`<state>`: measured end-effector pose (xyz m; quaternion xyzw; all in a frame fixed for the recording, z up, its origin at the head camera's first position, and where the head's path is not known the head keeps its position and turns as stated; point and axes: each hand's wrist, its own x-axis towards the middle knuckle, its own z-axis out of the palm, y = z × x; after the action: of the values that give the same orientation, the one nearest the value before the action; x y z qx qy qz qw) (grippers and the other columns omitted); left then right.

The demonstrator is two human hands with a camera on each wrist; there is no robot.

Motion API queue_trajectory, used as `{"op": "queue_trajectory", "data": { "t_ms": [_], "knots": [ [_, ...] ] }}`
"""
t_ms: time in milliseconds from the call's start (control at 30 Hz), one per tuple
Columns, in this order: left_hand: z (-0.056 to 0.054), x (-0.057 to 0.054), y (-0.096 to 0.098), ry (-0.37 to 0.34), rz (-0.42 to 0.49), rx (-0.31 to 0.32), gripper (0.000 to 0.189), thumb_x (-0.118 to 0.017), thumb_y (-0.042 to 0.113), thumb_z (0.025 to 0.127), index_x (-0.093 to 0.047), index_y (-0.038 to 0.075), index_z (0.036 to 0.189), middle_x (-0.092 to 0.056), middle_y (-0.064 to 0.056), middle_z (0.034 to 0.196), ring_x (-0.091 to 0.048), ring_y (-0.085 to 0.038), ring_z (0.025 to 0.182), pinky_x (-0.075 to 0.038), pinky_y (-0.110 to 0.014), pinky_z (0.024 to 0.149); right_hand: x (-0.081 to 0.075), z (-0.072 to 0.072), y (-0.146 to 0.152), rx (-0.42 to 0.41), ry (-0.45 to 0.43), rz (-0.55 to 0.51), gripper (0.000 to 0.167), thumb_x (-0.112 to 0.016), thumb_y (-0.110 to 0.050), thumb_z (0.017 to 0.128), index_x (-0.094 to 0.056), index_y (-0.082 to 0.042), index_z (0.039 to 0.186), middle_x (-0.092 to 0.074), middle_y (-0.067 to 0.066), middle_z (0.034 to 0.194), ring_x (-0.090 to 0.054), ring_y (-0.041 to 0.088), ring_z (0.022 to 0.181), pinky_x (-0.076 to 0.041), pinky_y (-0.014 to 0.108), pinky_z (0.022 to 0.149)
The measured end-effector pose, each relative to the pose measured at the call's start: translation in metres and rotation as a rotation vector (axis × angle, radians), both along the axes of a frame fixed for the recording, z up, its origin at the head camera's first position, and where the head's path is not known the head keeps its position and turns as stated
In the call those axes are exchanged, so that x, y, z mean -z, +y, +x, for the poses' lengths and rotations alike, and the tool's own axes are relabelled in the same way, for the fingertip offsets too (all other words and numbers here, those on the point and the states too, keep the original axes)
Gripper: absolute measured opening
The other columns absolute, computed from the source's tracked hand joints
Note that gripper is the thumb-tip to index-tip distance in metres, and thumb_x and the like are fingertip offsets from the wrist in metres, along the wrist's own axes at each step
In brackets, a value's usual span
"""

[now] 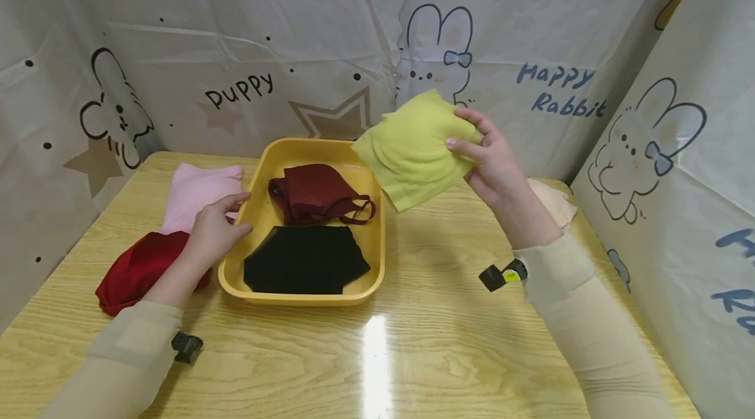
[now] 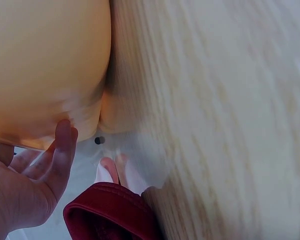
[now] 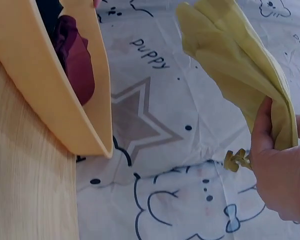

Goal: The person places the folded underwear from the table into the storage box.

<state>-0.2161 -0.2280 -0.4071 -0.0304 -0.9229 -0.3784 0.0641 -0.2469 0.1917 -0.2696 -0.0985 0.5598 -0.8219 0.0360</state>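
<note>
My right hand (image 1: 498, 160) holds up a folded yellow garment (image 1: 413, 150) between thumb and fingers, to the right of the basin and above the table. In the right wrist view the yellow garment (image 3: 235, 65) is seen edge-on, a small ruffled bit hanging beside the hand (image 3: 285, 170). My left hand (image 1: 215, 232) grips the left rim of the yellow plastic basin (image 1: 301, 299); in the left wrist view its fingers (image 2: 64, 145) lie against the outer wall. Inside the basin, a folded maroon garment with thin straps (image 1: 315, 193) lies behind a flat black garment (image 1: 307, 258).
Left of the basin lie a pink garment (image 1: 200, 193) and a red garment (image 1: 141, 268), partly behind my left arm. A pale cream garment (image 1: 554, 202) sits at the right, partly hidden by my right wrist. Printed cloth (image 1: 330, 32) walls the wooden table (image 1: 283, 360).
</note>
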Motion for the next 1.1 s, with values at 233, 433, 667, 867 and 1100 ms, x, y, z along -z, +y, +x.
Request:
{"op": "queue_trajectory", "data": {
  "t_ms": [233, 433, 667, 867, 1100],
  "knots": [
    [-0.001, 0.000, -0.001, -0.002, 0.005, 0.001, 0.057, -0.064, 0.005, 0.080, -0.049, 0.000, 0.135, -0.058, -0.027, 0.116, -0.060, -0.038, 0.089, -0.052, -0.049, 0.077, 0.004, 0.006, -0.013, -0.019, -0.005, -0.040, 0.047, -0.052, 0.016, 0.086, -0.050, -0.014, 0.122, -0.042, 0.009, 0.124, -0.057, 0.020, 0.093, -0.056, 0.027, 0.069],
    [0.000, 0.000, -0.001, -0.013, 0.007, -0.004, 0.058, -0.064, 0.005, 0.080, -0.049, 0.000, 0.135, -0.058, -0.027, 0.117, -0.060, -0.038, 0.090, -0.052, -0.050, 0.079, 0.009, 0.010, -0.026, -0.071, -0.005, -0.068, 0.048, -0.052, 0.016, 0.086, -0.050, -0.014, 0.123, -0.044, 0.009, 0.122, -0.056, 0.019, 0.094, -0.055, 0.026, 0.069],
    [0.000, 0.000, 0.000, -0.013, 0.014, -0.003, 0.058, -0.064, 0.004, 0.080, -0.048, 0.000, 0.135, -0.057, -0.028, 0.117, -0.060, -0.039, 0.090, -0.052, -0.050, 0.079, 0.017, 0.015, -0.042, -0.126, -0.014, -0.060, 0.048, -0.050, 0.015, 0.087, -0.047, -0.014, 0.126, -0.044, 0.010, 0.125, -0.056, 0.019, 0.097, -0.055, 0.027, 0.071],
    [0.001, -0.001, -0.001, 0.001, 0.013, 0.007, 0.057, -0.065, 0.003, 0.080, -0.049, -0.001, 0.134, -0.058, -0.028, 0.116, -0.061, -0.038, 0.089, -0.052, -0.050, 0.078, 0.026, 0.019, -0.059, -0.168, -0.045, -0.056, 0.049, -0.049, 0.015, 0.087, -0.048, -0.016, 0.125, -0.045, 0.010, 0.124, -0.057, 0.018, 0.097, -0.054, 0.026, 0.071],
    [0.001, -0.002, 0.000, -0.013, 0.015, 0.009, 0.057, -0.064, 0.003, 0.080, -0.049, 0.000, 0.135, -0.058, -0.027, 0.118, -0.060, -0.038, 0.090, -0.052, -0.050, 0.079, 0.041, 0.024, -0.080, -0.192, -0.113, -0.051, 0.049, -0.050, 0.015, 0.087, -0.049, -0.018, 0.123, -0.048, 0.009, 0.120, -0.057, 0.017, 0.095, -0.054, 0.026, 0.071]
  ]
}}
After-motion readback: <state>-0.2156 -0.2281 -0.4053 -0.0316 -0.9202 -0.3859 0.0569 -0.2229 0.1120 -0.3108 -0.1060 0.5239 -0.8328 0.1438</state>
